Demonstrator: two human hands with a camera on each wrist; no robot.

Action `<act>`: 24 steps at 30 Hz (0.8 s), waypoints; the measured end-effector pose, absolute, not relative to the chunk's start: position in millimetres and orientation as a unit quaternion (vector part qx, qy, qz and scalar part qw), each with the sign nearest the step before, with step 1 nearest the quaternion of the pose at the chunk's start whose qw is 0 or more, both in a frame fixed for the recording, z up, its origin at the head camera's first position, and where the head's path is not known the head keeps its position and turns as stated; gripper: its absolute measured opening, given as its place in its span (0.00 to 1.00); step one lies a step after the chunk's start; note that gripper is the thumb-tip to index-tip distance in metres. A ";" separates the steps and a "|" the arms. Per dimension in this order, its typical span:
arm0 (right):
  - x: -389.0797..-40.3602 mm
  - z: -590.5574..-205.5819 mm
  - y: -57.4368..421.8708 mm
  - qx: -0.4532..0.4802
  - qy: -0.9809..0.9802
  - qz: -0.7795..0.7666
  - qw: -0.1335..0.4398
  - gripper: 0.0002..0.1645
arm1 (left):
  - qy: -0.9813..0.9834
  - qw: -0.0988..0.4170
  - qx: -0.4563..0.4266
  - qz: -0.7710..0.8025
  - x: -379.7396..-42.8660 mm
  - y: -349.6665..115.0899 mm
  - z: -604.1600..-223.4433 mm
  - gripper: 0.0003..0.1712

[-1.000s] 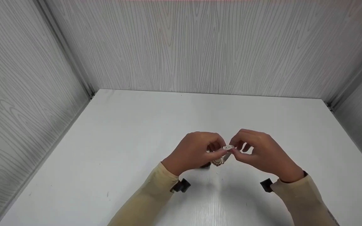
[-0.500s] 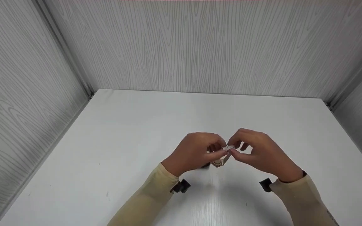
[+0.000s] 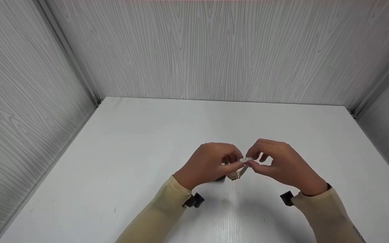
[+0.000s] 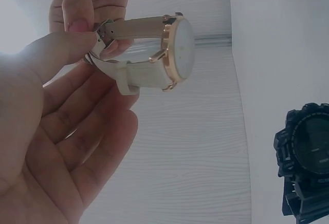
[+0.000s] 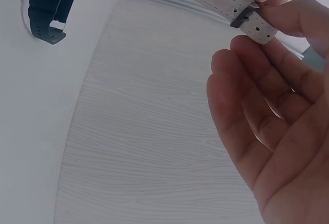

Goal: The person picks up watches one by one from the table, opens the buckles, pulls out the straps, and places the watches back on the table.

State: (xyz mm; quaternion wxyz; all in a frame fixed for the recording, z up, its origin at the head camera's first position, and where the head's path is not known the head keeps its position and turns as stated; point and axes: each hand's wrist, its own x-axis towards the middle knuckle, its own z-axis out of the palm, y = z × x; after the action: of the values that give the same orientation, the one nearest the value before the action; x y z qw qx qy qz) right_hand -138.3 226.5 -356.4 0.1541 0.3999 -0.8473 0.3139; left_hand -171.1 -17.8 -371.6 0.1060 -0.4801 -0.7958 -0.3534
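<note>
Both hands meet over the white table, working on a wristwatch (image 3: 234, 175) with a rose-gold case and a white leather strap. My left hand (image 3: 211, 165) pinches the strap near its joined ends. From the other side, my right hand (image 3: 279, 163) pinches the strap between thumb and forefinger. In the left wrist view, the watch case (image 4: 181, 52) hangs away from the fingers and the strap forms a loop. The buckle (image 5: 244, 15) surrounds the punched strap end (image 5: 259, 29) in the right wrist view. Fingertips partly hide the strap ends.
A black digital watch (image 4: 311, 147) lies on the white table (image 3: 147, 135), partly hidden behind my left hand in the head view. Grey wood-grain panels (image 3: 194, 50) stand at the back and both sides. Black camera mounts (image 3: 194, 199) sit at the cuffs.
Both hands keep their hold on the strap and stay in nearly the same place. The fingertips and the strap between them shift only slightly.
</note>
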 end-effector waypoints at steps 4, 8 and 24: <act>-138.2 -354.0 229.4 0.394 -0.848 0.320 0.154 0.11 | -0.796 0.094 -0.473 -0.366 -171.7 -18.7 -371.4 0.06; -138.9 -353.3 230.9 0.389 -0.847 0.327 0.154 0.13 | -0.794 0.088 -0.468 -0.379 -172.0 -19.3 -371.6 0.06; -136.0 -355.2 225.8 0.343 -0.854 0.362 0.148 0.12 | -0.805 0.075 -0.452 -0.377 -172.4 -17.5 -373.9 0.06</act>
State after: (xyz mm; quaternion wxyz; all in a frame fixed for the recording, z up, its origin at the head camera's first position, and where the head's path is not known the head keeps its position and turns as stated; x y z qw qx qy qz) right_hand -136.0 225.8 -355.2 0.1477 0.3433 -0.8539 0.3623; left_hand -172.4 -17.5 -373.9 0.0747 -0.4518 -0.8050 -0.3771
